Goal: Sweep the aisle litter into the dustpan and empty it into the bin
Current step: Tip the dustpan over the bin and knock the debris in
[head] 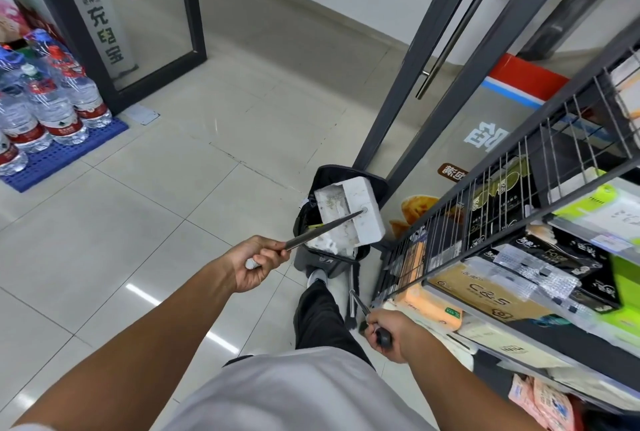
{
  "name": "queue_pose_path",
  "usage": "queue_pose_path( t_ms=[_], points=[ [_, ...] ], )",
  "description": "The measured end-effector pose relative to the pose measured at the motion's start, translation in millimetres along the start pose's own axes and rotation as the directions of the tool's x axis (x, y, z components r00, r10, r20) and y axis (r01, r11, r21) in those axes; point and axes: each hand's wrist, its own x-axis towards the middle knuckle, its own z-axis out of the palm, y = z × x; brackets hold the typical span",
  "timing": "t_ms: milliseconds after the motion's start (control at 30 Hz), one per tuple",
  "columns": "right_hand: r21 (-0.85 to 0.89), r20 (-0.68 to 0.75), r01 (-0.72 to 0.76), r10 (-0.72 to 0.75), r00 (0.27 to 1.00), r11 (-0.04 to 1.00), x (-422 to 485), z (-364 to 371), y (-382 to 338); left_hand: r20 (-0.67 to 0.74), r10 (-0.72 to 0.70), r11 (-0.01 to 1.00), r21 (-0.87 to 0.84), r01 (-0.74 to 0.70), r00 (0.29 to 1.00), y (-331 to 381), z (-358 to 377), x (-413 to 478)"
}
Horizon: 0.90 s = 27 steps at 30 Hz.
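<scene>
My left hand [254, 266] grips the long metal handle of a white dustpan [349, 214]. The dustpan is tilted over the open black bin [306, 219], whose lid stands raised behind it. White litter [327, 244] lies in the bin's mouth under the pan's lip. My foot [317, 276] rests at the bin's base, where a pedal would be. My right hand [388, 332] holds the broom handle [358, 302] low beside my leg, with the broom head hidden behind my trousers.
A wire shelf [485, 222] of tissue packs runs along the right, close to the bin. Glass doors with dark frames [391, 91] stand behind the bin. Bottled water packs [45, 101] sit on a blue pallet at the left. Tiled floor [156, 205] stretches between.
</scene>
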Motion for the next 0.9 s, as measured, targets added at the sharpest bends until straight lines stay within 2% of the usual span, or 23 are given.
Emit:
queue_pose_path(
  t_ms=[67,133,300,467,633,767,900],
  points=[
    [-0.001,-0.004,0.003,-0.003,1.000,1.000,-0.5,-1.2,-0.7,-0.055,0.043,0.986,0.165,-0.033,0.998,-0.7,5.7,5.2],
    [0.001,-0.006,0.006,-0.006,1.000,1.000,-0.3,-1.0,-2.4,-0.070,0.055,0.979,0.200,-0.040,0.996,0.4,11.0,5.8],
    [-0.011,-0.003,0.006,-0.006,1.000,1.000,0.2,3.9,-5.3,0.031,0.009,1.000,-0.028,-0.008,0.999,2.4,1.6,-7.5],
    [-0.013,-0.002,0.007,-0.007,1.000,1.000,2.3,9.9,-4.6,0.053,-0.006,0.999,-0.031,0.008,0.999,-11.2,4.5,-11.4],
    [0.046,-0.004,0.022,-0.022,1.000,0.999,-0.4,10.2,-0.1,0.063,0.007,0.994,-0.108,0.000,0.998,-15.9,41.7,-34.6],
    [0.190,0.002,0.027,-0.027,1.000,0.981,-10.6,-6.9,4.5,0.091,0.024,0.978,-0.208,-0.005,0.996,-13.2,79.8,-71.1],
    [0.405,0.034,0.015,-0.031,0.999,0.914,-24.1,-28.1,-4.4,0.143,0.043,0.951,-0.309,0.003,0.989,-15.7,107.3,-102.1]
  ],
)
